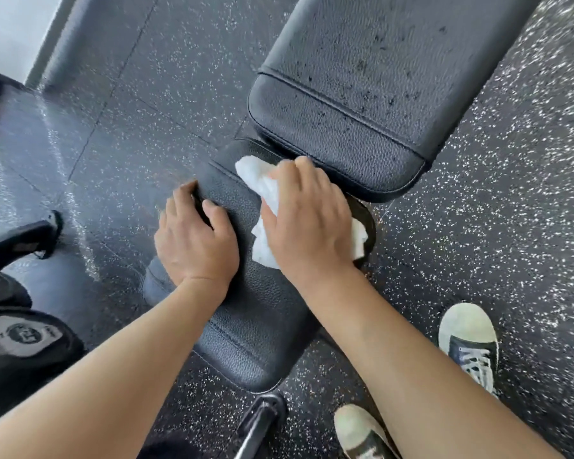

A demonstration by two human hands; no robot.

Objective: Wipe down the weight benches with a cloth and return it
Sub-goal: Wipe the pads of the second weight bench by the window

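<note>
Forearms lead to both hands: my left hand (196,241) grips the seat pad (246,293) edge; my right hand (309,217), fingers spread, presses the cloth (262,187) flat there. Cloth is soft, light; bunch it centrally.

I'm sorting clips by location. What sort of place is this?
Most likely a gym: a padded black bench, speckled rubber floor, and what look like weights at left.
</note>
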